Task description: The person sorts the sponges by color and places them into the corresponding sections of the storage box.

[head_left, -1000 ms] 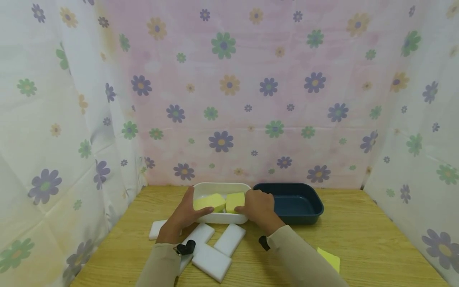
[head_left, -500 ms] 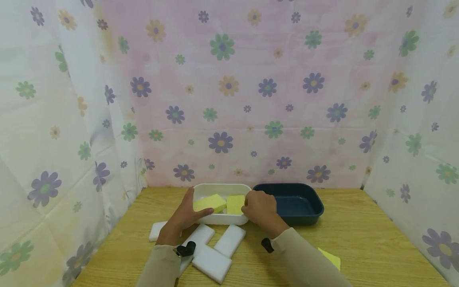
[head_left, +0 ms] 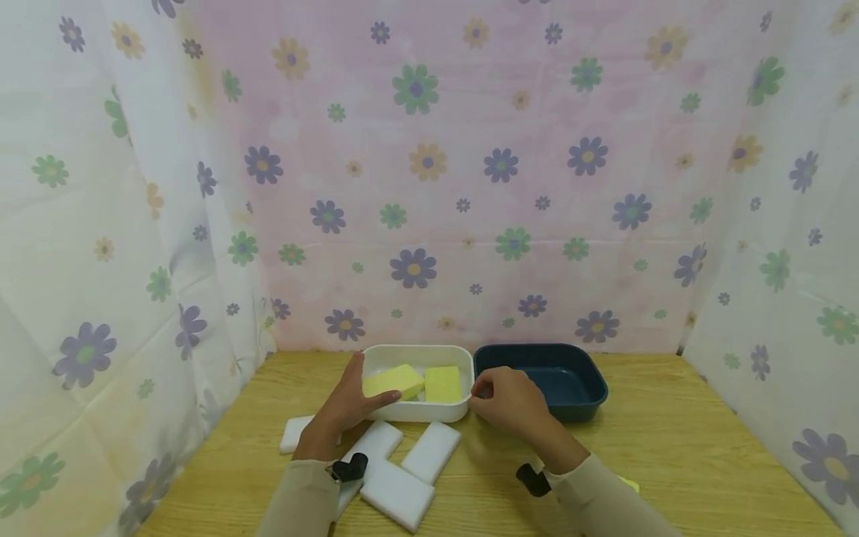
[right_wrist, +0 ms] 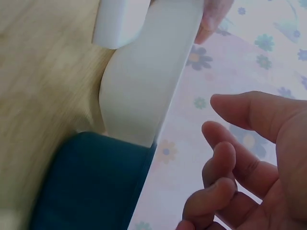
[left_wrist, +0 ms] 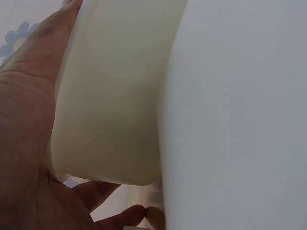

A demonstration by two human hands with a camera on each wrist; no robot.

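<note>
My left hand (head_left: 345, 403) grips the left end of a white rectangular tub (head_left: 429, 412), its thumb lying across the front rim. In the left wrist view that hand wraps the end of the tub (left_wrist: 110, 96). Two yellow sponges lie inside: one tilted sponge (head_left: 397, 382) beside my left thumb, and a flatter sponge (head_left: 443, 384) toward the right end. My right hand (head_left: 513, 403), fingers loosely curled and holding nothing, hovers near the tub's right end, in front of a dark blue tub (head_left: 570, 380). The right wrist view shows its thumb and fingers apart.
Several white sponges (head_left: 398, 494) lie on the wooden table (head_left: 671, 432) in front of the white tub. Another yellow sponge (head_left: 629, 484) is mostly hidden by my right sleeve. Flowered cloth (head_left: 416, 186) stands behind and at both sides.
My right hand has let go of the right-hand yellow sponge and drawn back to the right, out of the white tub. My left hand has stayed in place.
</note>
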